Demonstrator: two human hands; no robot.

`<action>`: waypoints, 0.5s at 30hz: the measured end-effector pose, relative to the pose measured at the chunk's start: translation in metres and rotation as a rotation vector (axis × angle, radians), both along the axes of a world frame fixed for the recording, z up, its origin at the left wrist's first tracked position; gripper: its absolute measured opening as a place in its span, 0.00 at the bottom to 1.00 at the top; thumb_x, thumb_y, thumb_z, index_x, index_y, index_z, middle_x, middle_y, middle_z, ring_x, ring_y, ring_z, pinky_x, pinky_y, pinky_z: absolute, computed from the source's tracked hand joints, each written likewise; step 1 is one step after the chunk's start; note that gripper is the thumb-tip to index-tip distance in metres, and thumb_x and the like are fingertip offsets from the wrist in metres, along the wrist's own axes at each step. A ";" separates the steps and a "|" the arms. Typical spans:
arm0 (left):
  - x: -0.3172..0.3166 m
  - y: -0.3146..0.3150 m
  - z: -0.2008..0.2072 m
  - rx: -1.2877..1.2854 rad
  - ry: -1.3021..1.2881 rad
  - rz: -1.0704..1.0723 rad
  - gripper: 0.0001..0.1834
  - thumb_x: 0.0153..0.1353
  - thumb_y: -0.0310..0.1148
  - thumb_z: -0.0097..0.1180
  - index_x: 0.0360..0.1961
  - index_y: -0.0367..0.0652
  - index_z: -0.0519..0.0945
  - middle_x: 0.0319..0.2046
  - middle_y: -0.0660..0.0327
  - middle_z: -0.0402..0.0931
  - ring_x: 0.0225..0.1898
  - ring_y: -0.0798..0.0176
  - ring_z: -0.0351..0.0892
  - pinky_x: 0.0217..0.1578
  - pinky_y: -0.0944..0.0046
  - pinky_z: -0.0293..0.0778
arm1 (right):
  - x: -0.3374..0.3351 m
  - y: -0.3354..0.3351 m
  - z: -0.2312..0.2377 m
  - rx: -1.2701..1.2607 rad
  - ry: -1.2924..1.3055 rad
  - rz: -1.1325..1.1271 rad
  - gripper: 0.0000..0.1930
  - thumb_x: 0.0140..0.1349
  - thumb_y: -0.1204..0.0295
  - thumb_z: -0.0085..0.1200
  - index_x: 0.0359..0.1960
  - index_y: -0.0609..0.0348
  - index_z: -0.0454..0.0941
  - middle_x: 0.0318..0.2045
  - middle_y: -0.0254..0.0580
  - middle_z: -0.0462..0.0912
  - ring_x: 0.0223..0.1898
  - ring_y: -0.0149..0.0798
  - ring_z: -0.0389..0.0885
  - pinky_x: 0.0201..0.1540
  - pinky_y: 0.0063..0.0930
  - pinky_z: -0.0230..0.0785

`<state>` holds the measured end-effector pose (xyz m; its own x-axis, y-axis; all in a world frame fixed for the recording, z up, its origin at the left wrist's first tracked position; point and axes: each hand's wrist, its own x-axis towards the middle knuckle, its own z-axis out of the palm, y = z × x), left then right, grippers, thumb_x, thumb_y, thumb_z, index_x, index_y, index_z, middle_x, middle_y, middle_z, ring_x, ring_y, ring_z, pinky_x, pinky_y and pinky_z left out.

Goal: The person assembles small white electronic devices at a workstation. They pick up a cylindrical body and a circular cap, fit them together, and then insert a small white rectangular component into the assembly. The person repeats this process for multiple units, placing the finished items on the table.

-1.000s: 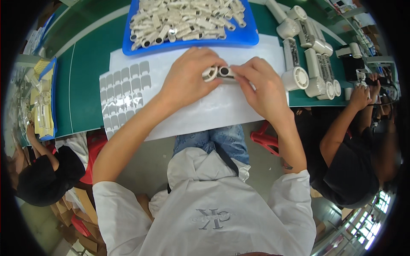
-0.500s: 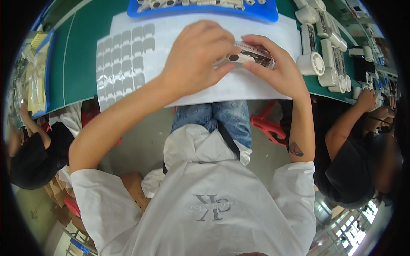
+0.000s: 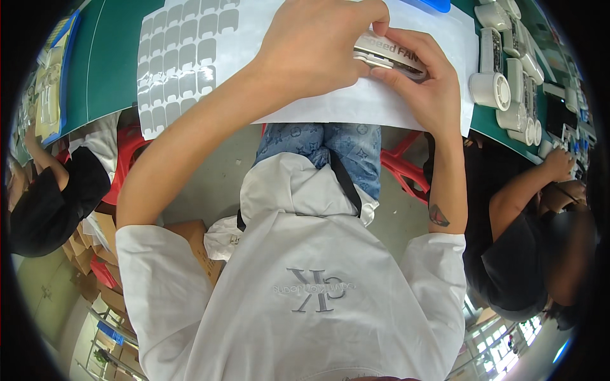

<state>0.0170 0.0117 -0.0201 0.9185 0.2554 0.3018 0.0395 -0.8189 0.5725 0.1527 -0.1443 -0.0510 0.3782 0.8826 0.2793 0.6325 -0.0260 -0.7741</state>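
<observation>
Both my hands are over the white sheet (image 3: 298, 108) on the table. Between them is a white handheld fan body (image 3: 389, 51) with dark lettering on its upper face and a dark slot along its near side. My right hand (image 3: 432, 82) grips its right end, thumb in front and fingers behind. My left hand (image 3: 324, 47) is closed at its left end, with bent fingers pinching there. The left fingers and palm hide that end. To the left lies a sheet of grey rounded stickers (image 3: 181, 60) in rows.
Several white fans (image 3: 492, 89) with round heads lie on the green table (image 3: 114, 57) at the right. A blue tray edge (image 3: 435, 5) shows at the top. At far left is another blue-edged tray (image 3: 71, 82). Co-workers sit on both sides, one forearm (image 3: 524, 190) at right.
The fan body has turned, so its lettered face shows more. My left hand has closed further around its left end. The view has shifted, leaving only a corner of the blue tray.
</observation>
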 end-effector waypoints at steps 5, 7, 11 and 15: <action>0.002 0.000 0.004 -0.013 0.122 0.058 0.18 0.44 0.32 0.69 0.38 0.44 0.79 0.32 0.55 0.82 0.36 0.47 0.78 0.38 0.51 0.72 | -0.002 0.003 0.005 -0.061 0.181 -0.033 0.22 0.49 0.72 0.70 0.48 0.57 0.83 0.46 0.38 0.82 0.45 0.37 0.81 0.51 0.27 0.71; 0.003 0.002 0.004 -0.016 0.109 0.042 0.21 0.44 0.34 0.70 0.41 0.43 0.80 0.33 0.54 0.82 0.37 0.47 0.78 0.40 0.52 0.73 | 0.003 0.000 0.001 -0.030 0.130 0.024 0.24 0.51 0.73 0.69 0.52 0.58 0.80 0.49 0.39 0.81 0.49 0.37 0.80 0.54 0.27 0.69; -0.023 0.014 0.012 -0.178 -0.183 0.159 0.26 0.44 0.35 0.72 0.47 0.43 0.81 0.35 0.52 0.81 0.38 0.48 0.79 0.44 0.53 0.74 | -0.003 0.007 0.009 0.315 0.303 -0.076 0.32 0.58 0.73 0.63 0.64 0.65 0.65 0.60 0.44 0.72 0.60 0.38 0.70 0.63 0.33 0.62; -0.064 0.044 0.028 -0.618 -0.523 0.460 0.24 0.51 0.32 0.68 0.50 0.38 0.78 0.40 0.51 0.82 0.42 0.51 0.81 0.47 0.54 0.76 | -0.036 0.031 0.021 0.249 0.114 -0.056 0.14 0.61 0.71 0.61 0.48 0.58 0.80 0.42 0.39 0.83 0.41 0.34 0.81 0.45 0.27 0.73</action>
